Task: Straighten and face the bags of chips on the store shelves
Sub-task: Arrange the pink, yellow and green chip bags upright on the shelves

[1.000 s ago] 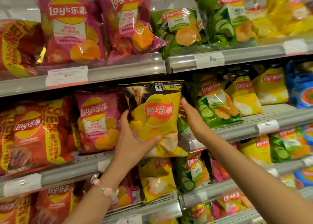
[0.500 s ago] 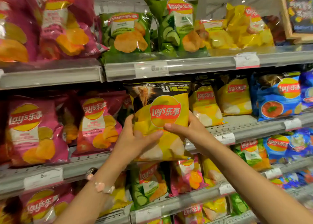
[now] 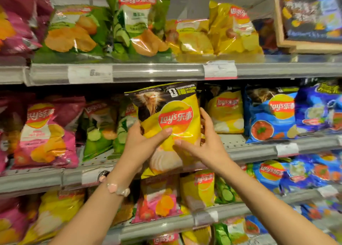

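A yellow and black bag of chips [image 3: 174, 115] stands upright in front of the middle shelf [image 3: 255, 151], held off the shelf edge. My left hand [image 3: 142, 143] grips its lower left side, thumb across the front. My right hand [image 3: 201, 144] holds its right edge, thumb on the front and fingers behind. To its right stands another yellow bag [image 3: 225, 113], then a blue bag [image 3: 268, 113]. To its left lean green bags [image 3: 100, 130] and a pink bag [image 3: 44, 133].
The top shelf [image 3: 157, 72] carries green bags [image 3: 133, 24] and yellow bags [image 3: 231, 28], with a framed display [image 3: 311, 17] at the upper right. Lower shelves hold pink, yellow, green and blue bags. White price tags [image 3: 220, 70] sit along the shelf rails.
The view and both hands have shifted right along the shelf with the yellow and black bag. My right hand came from behind the bag to grip its right edge.
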Motion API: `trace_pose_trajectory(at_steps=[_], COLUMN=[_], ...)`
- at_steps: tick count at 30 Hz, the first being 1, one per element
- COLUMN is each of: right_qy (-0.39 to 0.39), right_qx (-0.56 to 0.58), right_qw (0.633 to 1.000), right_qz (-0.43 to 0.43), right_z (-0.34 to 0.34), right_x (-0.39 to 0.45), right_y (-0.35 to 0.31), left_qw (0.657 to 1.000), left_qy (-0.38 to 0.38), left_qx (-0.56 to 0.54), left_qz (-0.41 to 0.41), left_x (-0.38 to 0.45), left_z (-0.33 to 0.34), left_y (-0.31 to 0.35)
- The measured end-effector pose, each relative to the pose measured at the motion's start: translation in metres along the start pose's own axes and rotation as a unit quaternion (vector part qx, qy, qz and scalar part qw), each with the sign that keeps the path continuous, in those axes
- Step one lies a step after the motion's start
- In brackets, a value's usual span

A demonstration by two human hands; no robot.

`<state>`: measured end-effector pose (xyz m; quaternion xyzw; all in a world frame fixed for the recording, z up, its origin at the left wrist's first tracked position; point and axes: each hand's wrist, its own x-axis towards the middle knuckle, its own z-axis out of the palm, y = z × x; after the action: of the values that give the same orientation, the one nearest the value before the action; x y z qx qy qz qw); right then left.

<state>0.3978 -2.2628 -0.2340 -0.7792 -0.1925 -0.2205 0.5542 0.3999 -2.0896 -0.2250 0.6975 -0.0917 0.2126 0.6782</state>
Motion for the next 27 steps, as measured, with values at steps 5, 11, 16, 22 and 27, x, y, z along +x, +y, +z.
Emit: trace_pose_trajectory(at_steps=[5, 11, 16, 22, 27], right_qy=[0.007, 0.037, 0.088, 0.128, 0.126], right_qx=[-0.07, -0.03, -0.069, -0.1, -0.126], right_qw=[0.997, 0.999, 0.994, 0.987, 0.984], right_qz=[-0.019, 0.009, 0.017, 0.012, 0.012], right_z=[-0.023, -0.057, -0.095, -0.115, -0.122], right_x=[0.003, 0.008, 0.025, 0.05, 0.056], right_y=[0.022, 0.037, 0.056, 0.083, 0.11], left_qw=[1.0, 0.988, 0.897, 0.752, 0.701], left_qy=[-0.011, -0.127, -0.176, -0.189, -0.175], left_qx=[0.014, 0.091, 0.372, 0.587, 0.653], left_qz=[-0.004, 0.015, 0.163, 0.234, 0.229], left_x=[0.012, 0.011, 0.005, 0.011, 0.015], left_z=[0.038, 0.057, 0.048, 0.051, 0.059], left_y=[-0.004, -0.006, -0.029, -0.064, -0.075])
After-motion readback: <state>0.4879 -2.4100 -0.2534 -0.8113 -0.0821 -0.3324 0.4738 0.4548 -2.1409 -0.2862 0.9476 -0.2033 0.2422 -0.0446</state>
